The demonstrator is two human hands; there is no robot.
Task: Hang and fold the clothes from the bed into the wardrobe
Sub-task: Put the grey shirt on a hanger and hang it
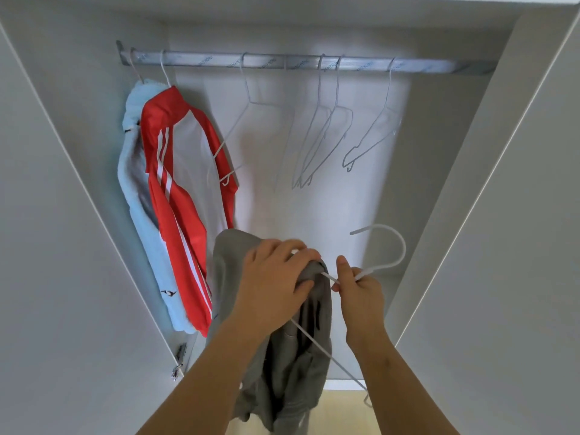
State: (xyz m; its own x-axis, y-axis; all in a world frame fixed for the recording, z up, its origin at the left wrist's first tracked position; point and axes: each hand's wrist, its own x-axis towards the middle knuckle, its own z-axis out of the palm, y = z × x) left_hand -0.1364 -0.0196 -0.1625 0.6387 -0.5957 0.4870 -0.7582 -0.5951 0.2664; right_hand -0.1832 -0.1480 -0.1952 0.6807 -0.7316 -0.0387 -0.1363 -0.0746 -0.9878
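I stand in front of the open white wardrobe. My left hand [276,277] grips a grey garment [282,356] at its top, where it lies over one arm of a white wire hanger [386,262]. My right hand [357,290] pinches the hanger at its neck, just below the hook, which points up and to the left. The grey garment hangs down between my forearms. One hanger arm runs bare down to the lower right. The metal rail [282,62] crosses the top of the wardrobe.
A light blue fleece [141,215] and a red and white jacket [185,183] hang at the rail's left end. Several bare white hangers [326,127] hang along the middle and right. Wardrobe doors [47,246] stand open on both sides. A door hinge [180,356] sits low left.
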